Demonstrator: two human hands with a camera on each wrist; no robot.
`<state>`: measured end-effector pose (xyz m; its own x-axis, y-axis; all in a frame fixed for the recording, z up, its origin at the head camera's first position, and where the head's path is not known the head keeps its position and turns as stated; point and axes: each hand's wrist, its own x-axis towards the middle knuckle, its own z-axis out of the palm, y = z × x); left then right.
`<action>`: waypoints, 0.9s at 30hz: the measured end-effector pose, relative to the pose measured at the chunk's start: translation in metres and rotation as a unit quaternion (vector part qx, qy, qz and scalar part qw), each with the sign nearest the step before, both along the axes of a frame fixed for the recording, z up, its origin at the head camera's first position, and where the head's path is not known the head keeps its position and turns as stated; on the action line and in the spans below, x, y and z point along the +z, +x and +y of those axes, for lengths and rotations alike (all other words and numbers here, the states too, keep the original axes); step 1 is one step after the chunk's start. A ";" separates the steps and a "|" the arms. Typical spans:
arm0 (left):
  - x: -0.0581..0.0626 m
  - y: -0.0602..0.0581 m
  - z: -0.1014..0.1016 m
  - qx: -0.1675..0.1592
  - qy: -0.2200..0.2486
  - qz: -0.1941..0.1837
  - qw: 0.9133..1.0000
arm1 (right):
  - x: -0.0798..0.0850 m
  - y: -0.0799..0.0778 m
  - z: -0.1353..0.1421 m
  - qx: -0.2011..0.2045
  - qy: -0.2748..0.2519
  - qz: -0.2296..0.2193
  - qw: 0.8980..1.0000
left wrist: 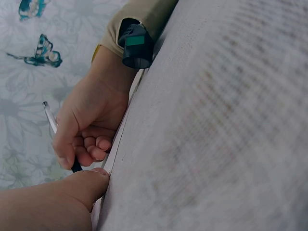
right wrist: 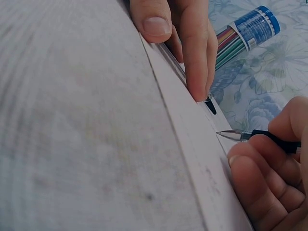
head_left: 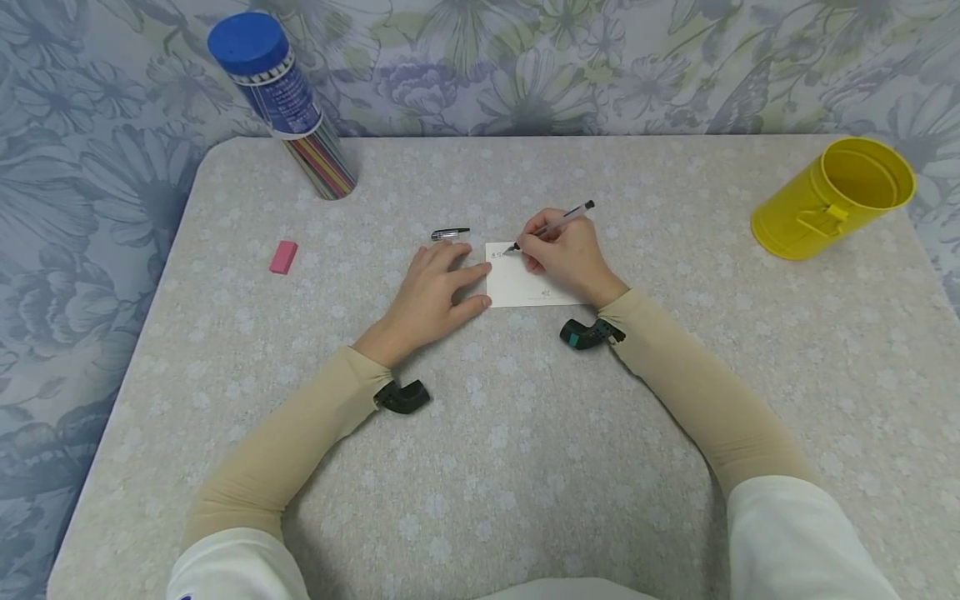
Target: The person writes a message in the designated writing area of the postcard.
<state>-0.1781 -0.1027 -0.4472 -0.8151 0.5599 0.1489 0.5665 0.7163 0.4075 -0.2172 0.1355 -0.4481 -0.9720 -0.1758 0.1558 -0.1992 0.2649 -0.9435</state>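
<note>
A white card (head_left: 516,282) lies on the table in the middle of the head view, with small handwritten marks near its top left and faint print at its lower edge. My right hand (head_left: 572,254) pinches a gel pen (head_left: 576,212) with a clear barrel and dark grip. In the right wrist view the pen's metal tip (right wrist: 226,132) points down at the card. With spread, extended fingers, my left hand (head_left: 427,298) rests at the card's left edge, thumb and index finger touching it. Just beyond that hand lies the black and clear pen cap (head_left: 450,234).
A pink eraser (head_left: 283,257) lies to the left. At the back left stands a blue-lidded tube (head_left: 288,104) of coloured sticks, perhaps pencils. A yellow metal bucket (head_left: 791,217) stands at the right. Behind the table edge is a floral wall (head_left: 465,67).
</note>
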 end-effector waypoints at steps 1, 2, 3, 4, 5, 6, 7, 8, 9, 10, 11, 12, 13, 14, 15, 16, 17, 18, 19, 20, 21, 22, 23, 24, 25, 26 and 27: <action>0.000 0.000 0.000 0.000 0.000 -0.001 1.000 | 0.000 0.000 0.000 0.000 0.001 -0.001 1.000; 0.000 0.000 0.000 0.000 -0.001 -0.002 1.000 | 0.000 0.000 0.000 0.001 0.000 -0.002 1.000; 0.000 0.000 0.000 0.000 -0.001 -0.002 1.000 | 0.000 0.000 0.000 0.001 0.000 -0.003 1.000; 0.000 0.000 0.000 0.001 -0.001 -0.002 1.000 | 0.000 0.000 0.000 0.001 -0.001 -0.005 1.000; 0.000 0.000 0.000 0.000 -0.001 -0.002 1.000 | 0.001 0.000 0.000 0.000 -0.002 -0.006 1.000; 0.000 0.000 0.000 0.001 -0.001 -0.001 1.000 | 0.001 0.000 0.000 0.000 -0.004 -0.007 1.000; 0.000 0.000 0.000 0.001 -0.001 -0.001 1.000 | 0.001 0.000 0.000 -0.001 -0.005 -0.007 1.000; 0.000 0.000 0.000 0.001 -0.001 -0.001 1.000 | 0.001 0.000 0.000 -0.001 -0.007 -0.006 1.000; 0.000 0.000 0.000 0.000 -0.001 0.000 1.000 | 0.001 0.000 0.000 -0.001 -0.008 -0.006 1.000; -0.001 -0.001 0.000 0.000 0.000 0.002 1.000 | 0.001 0.000 0.000 -0.002 -0.008 -0.006 1.000; -0.001 -0.001 0.000 -0.001 0.000 0.003 1.000 | 0.001 0.001 0.000 -0.002 -0.007 -0.006 1.000; -0.001 0.000 0.000 -0.001 0.000 0.005 1.000 | 0.001 0.000 0.000 -0.002 -0.007 -0.006 1.000; -0.001 0.000 0.000 -0.002 -0.001 0.006 1.000 | 0.001 0.000 0.000 -0.003 -0.005 -0.007 1.000; -0.001 0.000 0.000 -0.002 -0.001 0.007 1.000 | 0.001 0.000 0.000 -0.003 -0.004 -0.008 1.000; -0.001 0.000 0.000 -0.003 -0.001 0.008 1.000 | 0.000 0.000 0.000 -0.004 -0.004 -0.009 1.000; -0.001 0.000 0.000 -0.003 -0.001 0.007 1.000 | 0.001 0.000 0.000 -0.004 -0.004 -0.009 1.000; -0.001 0.000 0.000 -0.003 -0.002 0.007 1.000 | 0.001 0.001 0.000 -0.004 -0.004 -0.009 1.000; -0.001 0.000 0.000 -0.003 -0.002 0.006 1.000 | 0.001 0.001 0.000 -0.003 -0.003 -0.009 1.000; -0.001 0.000 0.000 -0.002 -0.002 0.006 1.000 | 0.001 0.001 0.000 -0.004 -0.003 -0.008 1.000; 0.000 0.000 0.000 -0.002 -0.003 0.006 1.000 | 0.002 0.001 0.000 -0.003 -0.003 -0.006 1.000; -0.001 0.000 0.000 -0.002 -0.003 0.006 1.000 | 0.002 0.001 0.000 -0.003 -0.003 -0.003 1.000; 0.000 0.000 0.000 -0.002 -0.003 0.006 1.000 | 0.002 0.001 0.000 -0.002 -0.002 -0.002 1.000; 0.000 0.000 0.000 -0.002 -0.004 0.007 1.000 | 0.002 0.001 0.000 -0.003 -0.002 -0.001 1.000; -0.001 0.000 0.001 -0.002 -0.004 0.007 1.000 | 0.002 0.001 0.000 -0.003 -0.001 0.000 1.000; 0.000 0.000 0.001 -0.002 -0.004 0.007 1.000 | 0.002 0.001 0.000 -0.003 -0.001 0.000 1.000; 0.000 0.000 0.001 -0.002 -0.004 0.007 1.000 | 0.001 0.001 0.000 -0.002 0.000 0.000 1.000; -0.001 0.000 0.001 -0.003 -0.004 0.007 1.000 | 0.001 0.000 0.000 -0.002 0.000 0.000 1.000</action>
